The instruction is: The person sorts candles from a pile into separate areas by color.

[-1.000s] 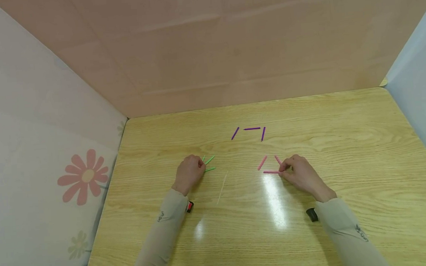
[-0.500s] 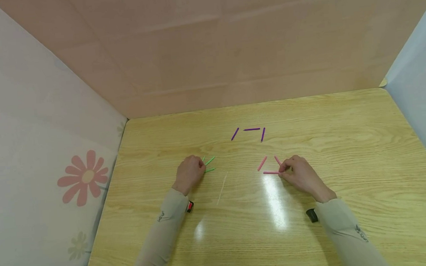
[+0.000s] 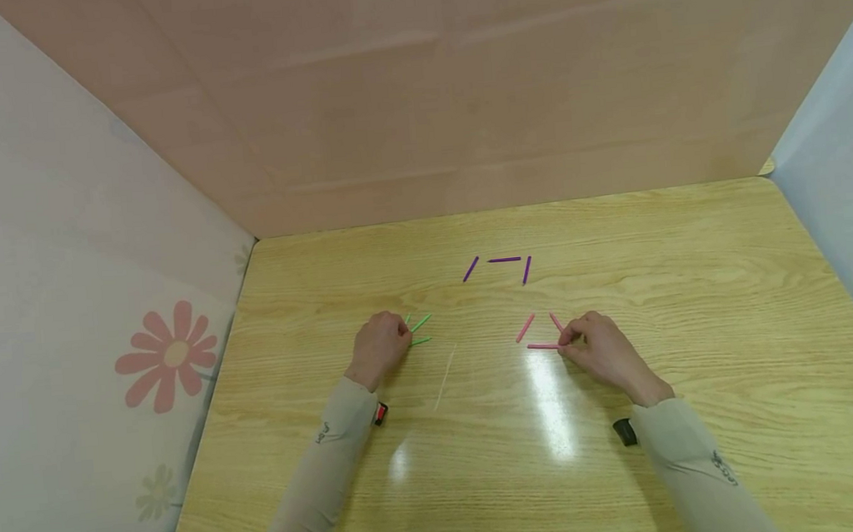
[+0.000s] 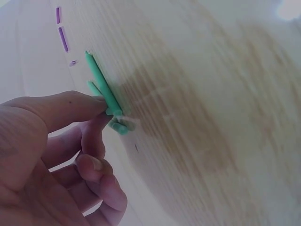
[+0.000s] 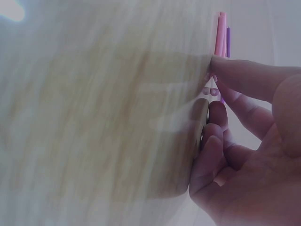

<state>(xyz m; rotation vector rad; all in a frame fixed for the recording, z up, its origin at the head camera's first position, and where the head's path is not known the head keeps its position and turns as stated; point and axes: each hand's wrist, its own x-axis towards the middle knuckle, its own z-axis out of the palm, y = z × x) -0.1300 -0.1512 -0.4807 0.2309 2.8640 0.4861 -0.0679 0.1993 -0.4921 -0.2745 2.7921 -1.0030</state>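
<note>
My left hand is low over the table, left of centre, thumb and index finger pinching a green stick. Two more green sticks lie close to it, partly covered by the fingers. On the right, the thumb and index finger of my right hand pinch a level pink stick at its right end. A slanted pink stick runs down to the same fingertips, and another pink stick leans the other way, apart on the left. In the right wrist view the fingers hide much of the pink sticks.
Three purple sticks lie farther back on the wooden table. A thin pale line marks the tabletop between the hands. A brown panel stands along the back edge, with a flowered white wall at left and a pale one at right.
</note>
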